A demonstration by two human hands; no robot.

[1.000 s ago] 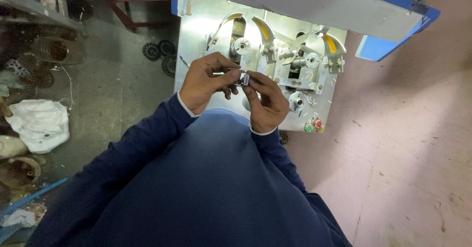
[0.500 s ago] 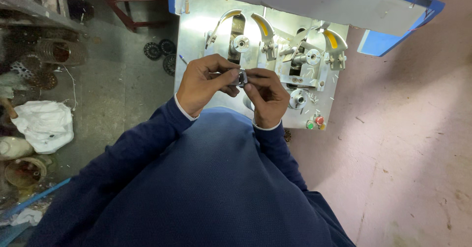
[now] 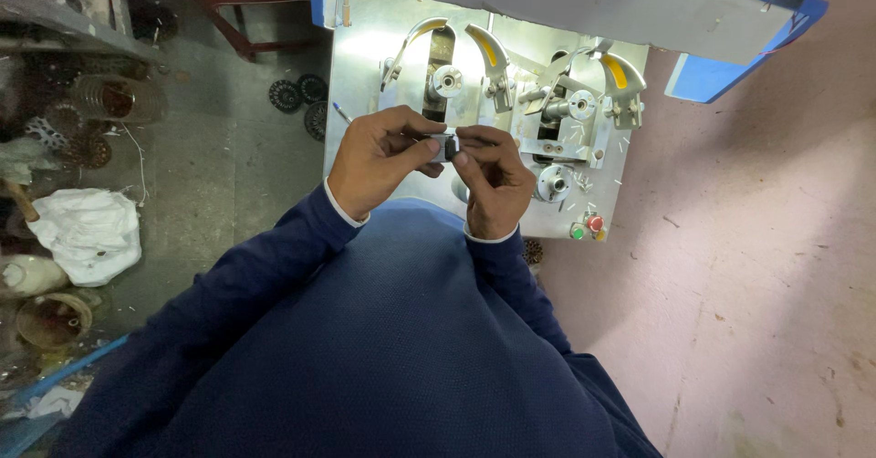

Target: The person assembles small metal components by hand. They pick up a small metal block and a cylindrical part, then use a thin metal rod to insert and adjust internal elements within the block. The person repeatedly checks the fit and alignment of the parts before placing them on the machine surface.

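- Both arms, in dark blue sleeves with a pale cuff at each wrist, reach forward and bend inward so that the hands meet in front of the chest.
- Left hand point(image 3: 376, 161): back turned up, knuckles raised, fingers point(image 3: 422, 148) curled in toward the right, thumb and forefinger pinched on a small dark part point(image 3: 446, 146).
- Right hand point(image 3: 497, 182): back up, wrist bent, fingers folded leftward, tips closed on the other side of the same part.
- The fingertips of the two hands touch or nearly touch around the part.
- The left forearm slants in from the lower left; the right forearm comes more steeply from below.
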